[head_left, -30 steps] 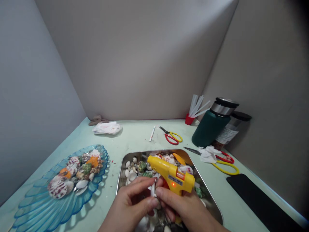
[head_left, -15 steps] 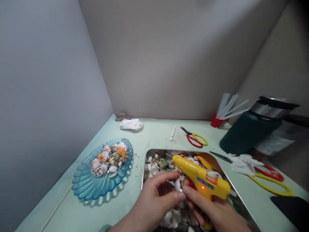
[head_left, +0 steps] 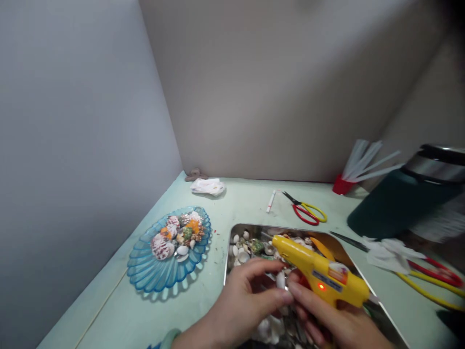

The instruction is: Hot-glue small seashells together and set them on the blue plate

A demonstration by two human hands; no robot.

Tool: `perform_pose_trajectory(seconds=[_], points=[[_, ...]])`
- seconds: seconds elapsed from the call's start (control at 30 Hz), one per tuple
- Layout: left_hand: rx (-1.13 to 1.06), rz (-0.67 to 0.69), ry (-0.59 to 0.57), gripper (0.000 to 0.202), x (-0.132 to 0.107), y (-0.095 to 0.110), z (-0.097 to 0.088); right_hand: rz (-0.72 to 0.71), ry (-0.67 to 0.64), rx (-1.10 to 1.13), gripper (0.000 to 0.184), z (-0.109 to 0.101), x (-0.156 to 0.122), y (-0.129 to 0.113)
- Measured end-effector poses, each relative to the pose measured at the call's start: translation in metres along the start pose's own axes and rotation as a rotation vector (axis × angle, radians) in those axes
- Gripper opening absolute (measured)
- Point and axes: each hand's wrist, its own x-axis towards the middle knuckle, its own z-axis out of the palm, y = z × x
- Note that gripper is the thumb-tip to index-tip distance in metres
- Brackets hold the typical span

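A scalloped blue dish (head_left: 156, 275) of shells (head_left: 162, 247) sits at left on the pale green surface (head_left: 189, 310), well apart from the hands. Behind lies a white packet (head_left: 208, 187); farther right come a slim white stick (head_left: 271, 201), red-and-yellow scissors (head_left: 301, 205), a red cup (head_left: 342, 185) of translucent rods (head_left: 363, 160) and a tilted-looking dark green bottle (head_left: 388, 198). A crumpled tissue (head_left: 390, 254) lies across larger scissors (head_left: 434, 275) beside the metal tray (head_left: 226, 261), whose shells are partly blocked from sight by hands and tool.

Over the tray, the left hand (head_left: 254, 295) is half curled, thumb and forefinger pinching a small white shell (head_left: 281, 279). The right hand (head_left: 327, 310) wraps the grip of a yellow glue gun (head_left: 308, 259) — red light lit — its thumb also at the shell.

The shell stands roughly upright between the fingertips; the gun's nozzle points left and slightly away, its long axis slanting down toward the right.
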Motion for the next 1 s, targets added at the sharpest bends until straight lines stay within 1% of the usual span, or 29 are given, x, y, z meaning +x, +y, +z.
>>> perform_pose_trajectory(seconds=[0.03,0.07,0.2,0.4,0.53,0.63,0.73,0.8,0.9,0.93,1.0], points=[[-0.037,-0.031,-0.023,0.04,0.0,0.001,0.0,0.005,-0.003,0.034,0.031,0.001,-0.001,-0.002],[-0.046,-0.042,-0.03,0.041,0.0,0.002,0.0,-0.008,0.021,0.077,0.028,0.002,-0.003,-0.005],[-0.04,-0.06,-0.037,0.05,0.001,0.004,-0.001,0.001,0.027,0.196,0.028,0.003,-0.004,-0.012],[-0.119,-0.091,0.06,0.045,0.0,0.009,0.003,-0.022,-0.004,0.211,0.029,-0.001,-0.005,-0.016],[-0.243,-0.137,0.065,0.046,-0.002,0.012,0.005,-0.022,-0.005,0.208,0.03,-0.001,-0.005,-0.018],[-0.312,-0.168,0.025,0.044,-0.001,0.013,0.003,-0.007,-0.01,0.202,0.031,-0.002,-0.005,-0.019],[-0.376,-0.131,-0.033,0.037,0.001,0.011,0.0,-0.014,-0.007,0.206,0.029,-0.003,-0.004,-0.018],[-0.383,-0.113,-0.098,0.033,0.002,0.008,-0.001,-0.041,0.008,0.197,0.029,-0.004,-0.004,-0.017],[-0.353,-0.161,-0.211,0.037,0.004,0.004,-0.001,-0.079,0.055,0.153,0.029,-0.003,-0.005,-0.015],[-0.341,-0.181,-0.226,0.04,0.004,0.003,-0.001,-0.092,0.066,0.138,0.028,-0.002,-0.006,-0.015],[-0.312,-0.204,-0.208,0.044,0.003,0.001,0.001,-0.147,0.072,0.105,0.026,-0.001,-0.007,-0.016]])
